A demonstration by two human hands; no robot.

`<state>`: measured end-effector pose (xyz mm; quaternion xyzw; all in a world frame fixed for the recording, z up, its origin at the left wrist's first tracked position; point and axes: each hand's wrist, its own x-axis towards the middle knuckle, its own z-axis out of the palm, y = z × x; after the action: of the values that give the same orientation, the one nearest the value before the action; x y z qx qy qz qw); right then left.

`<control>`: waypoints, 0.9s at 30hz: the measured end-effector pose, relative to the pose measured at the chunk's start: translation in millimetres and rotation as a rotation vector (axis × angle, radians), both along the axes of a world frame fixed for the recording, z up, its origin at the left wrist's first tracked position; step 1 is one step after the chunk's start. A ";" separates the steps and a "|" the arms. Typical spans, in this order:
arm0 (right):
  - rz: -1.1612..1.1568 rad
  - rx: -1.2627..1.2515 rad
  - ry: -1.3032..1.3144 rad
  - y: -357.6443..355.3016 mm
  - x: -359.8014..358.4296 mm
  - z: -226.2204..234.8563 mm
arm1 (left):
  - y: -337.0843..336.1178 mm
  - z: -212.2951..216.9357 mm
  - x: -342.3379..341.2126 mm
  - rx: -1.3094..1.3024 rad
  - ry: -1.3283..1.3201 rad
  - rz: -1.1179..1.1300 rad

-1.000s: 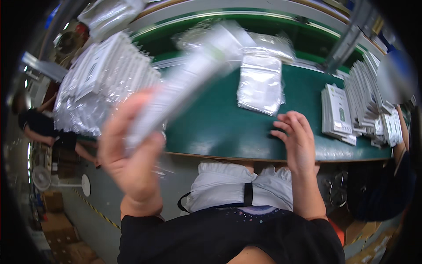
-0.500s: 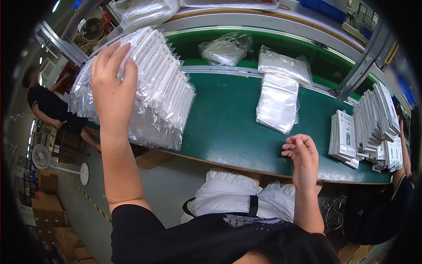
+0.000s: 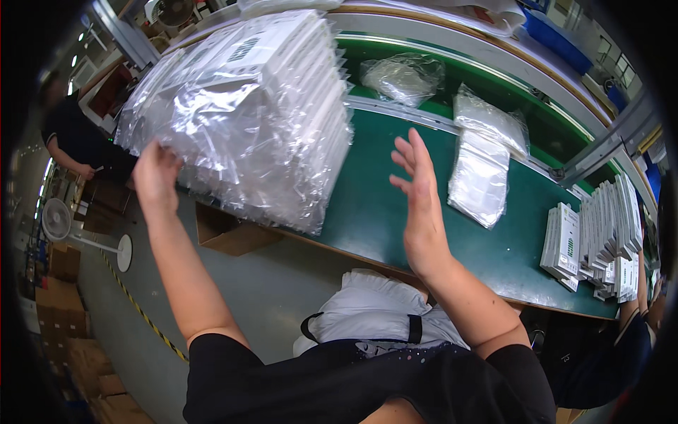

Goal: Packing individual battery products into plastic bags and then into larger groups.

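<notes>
A tall stack of flat white boxes in clear plastic bags [image 3: 240, 106] stands at the left end of the green table, its loose bag ends hanging toward me. Beside its lower left corner is my left hand [image 3: 157, 178], fingers slightly bent at the plastic and a little blurred; no box is held in it. My right hand [image 3: 424, 205] is raised above the table, to the right of the stack, fingers stretched out and holding nothing. Beyond it lies a pile of clear plastic bags [image 3: 479, 177].
White boxes without bags [image 3: 563, 244] stand in rows at the table's right end, near another person's arm. A crumpled clear bag [image 3: 406, 76] lies at the back ledge. An open carton [image 3: 229, 233] is below the table edge. Another person [image 3: 81, 138] is at far left.
My left hand has come down from above the bagged stack to its near left side. The right hand has risen leftward and its fingers have straightened. The view has shifted left.
</notes>
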<state>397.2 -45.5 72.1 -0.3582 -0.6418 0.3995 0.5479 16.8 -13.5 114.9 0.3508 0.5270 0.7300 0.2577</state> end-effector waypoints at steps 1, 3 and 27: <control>-0.006 -0.011 0.020 9.1 -12.4 -0.4 | 4.2 -9.4 -5.7 -0.066 -0.023 -0.129; -0.029 -0.020 0.032 33.2 -33.0 -5.0 | 17.9 -16.3 28.3 -0.065 -0.119 -0.257; -0.218 0.291 0.063 118.3 -117.1 33.7 | 103.4 -39.9 15.0 0.390 -0.404 -1.070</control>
<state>280.1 72.8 105.8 -0.3299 -0.6329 0.2517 0.6537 31.8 89.9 75.0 0.4624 0.0744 0.6344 0.6150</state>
